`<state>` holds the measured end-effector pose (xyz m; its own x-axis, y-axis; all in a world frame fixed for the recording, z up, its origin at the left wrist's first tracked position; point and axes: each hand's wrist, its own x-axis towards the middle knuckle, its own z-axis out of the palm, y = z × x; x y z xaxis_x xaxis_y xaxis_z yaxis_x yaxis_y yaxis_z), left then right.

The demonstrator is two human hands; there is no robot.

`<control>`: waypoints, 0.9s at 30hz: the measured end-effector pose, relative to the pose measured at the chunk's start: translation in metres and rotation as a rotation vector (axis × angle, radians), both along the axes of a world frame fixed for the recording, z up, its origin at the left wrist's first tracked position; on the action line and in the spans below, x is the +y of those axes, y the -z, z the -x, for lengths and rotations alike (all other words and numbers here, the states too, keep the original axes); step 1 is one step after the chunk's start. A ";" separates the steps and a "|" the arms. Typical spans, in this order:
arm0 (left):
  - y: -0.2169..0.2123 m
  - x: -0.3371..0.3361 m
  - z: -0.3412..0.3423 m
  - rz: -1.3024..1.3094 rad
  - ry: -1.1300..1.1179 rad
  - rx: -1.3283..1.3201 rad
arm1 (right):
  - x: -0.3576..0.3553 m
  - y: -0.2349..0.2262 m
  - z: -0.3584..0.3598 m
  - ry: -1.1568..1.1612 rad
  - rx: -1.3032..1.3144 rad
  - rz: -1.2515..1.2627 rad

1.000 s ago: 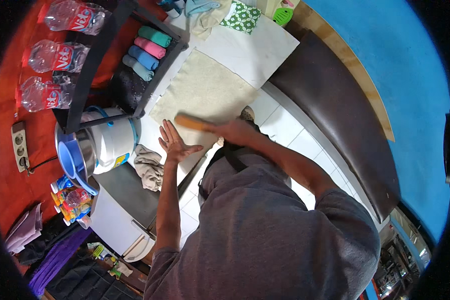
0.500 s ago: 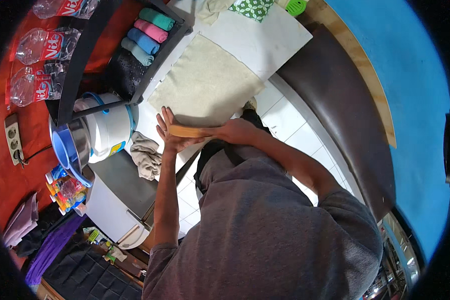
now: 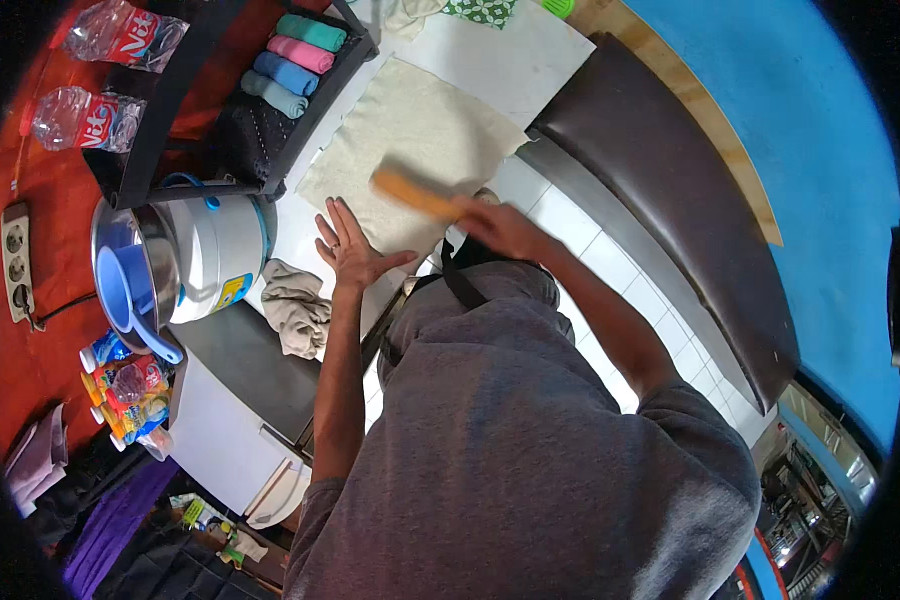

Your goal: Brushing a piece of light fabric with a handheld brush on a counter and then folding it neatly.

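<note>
A cream cloth (image 3: pixel 410 130) is spread flat over the white table in front of me. My right hand (image 3: pixel 505 228) is closed round one end of a long orange-brown wooden tool, shaped like a brush (image 3: pixel 415 192). Its far end is blurred and lies over the cloth; its underside does not show. At the cloth's near left edge, my left hand (image 3: pixel 353 255) is open, fingers stretched out and thumb apart. Whether its fingertips press on the cloth, I cannot tell.
A crumpled beige cloth (image 3: pixel 298 310) lies left of my left forearm. Beyond it stand a white and blue cooler jug (image 3: pixel 215 250) and a blue dipper (image 3: pixel 125 290). Rolled towels (image 3: pixel 300 60) fill a black rack at upper left. A dark padded bench (image 3: pixel 660 190) runs along the right.
My right hand has swung the wooden tool away from my left palm and out over the cloth. My left hand has turned flatter, its fingers closer to the cloth. The view has shifted a little.
</note>
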<state>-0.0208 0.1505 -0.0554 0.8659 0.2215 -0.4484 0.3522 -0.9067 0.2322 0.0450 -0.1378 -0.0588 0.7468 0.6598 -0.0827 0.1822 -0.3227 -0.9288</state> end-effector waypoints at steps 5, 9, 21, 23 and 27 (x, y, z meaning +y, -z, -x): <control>0.007 0.003 0.002 -0.016 0.000 0.008 | -0.017 0.002 -0.007 0.065 0.041 0.427; 0.007 0.002 0.001 0.033 0.029 -0.055 | -0.060 0.025 -0.036 0.974 -0.431 0.244; 0.019 -0.004 0.056 -0.058 0.047 -0.222 | 0.012 -0.018 0.046 -0.078 0.029 0.101; 0.019 -0.003 0.057 -0.036 0.020 -0.201 | 0.004 -0.017 0.035 0.029 0.087 0.148; 0.014 -0.008 0.053 0.009 -0.045 -0.147 | -0.046 0.028 -0.012 0.547 0.132 -0.035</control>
<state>-0.0737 0.1428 -0.0691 0.9115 0.2585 -0.3200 0.3545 -0.8883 0.2920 0.0569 -0.1841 -0.0866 0.9656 0.1839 -0.1838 -0.1215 -0.3057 -0.9443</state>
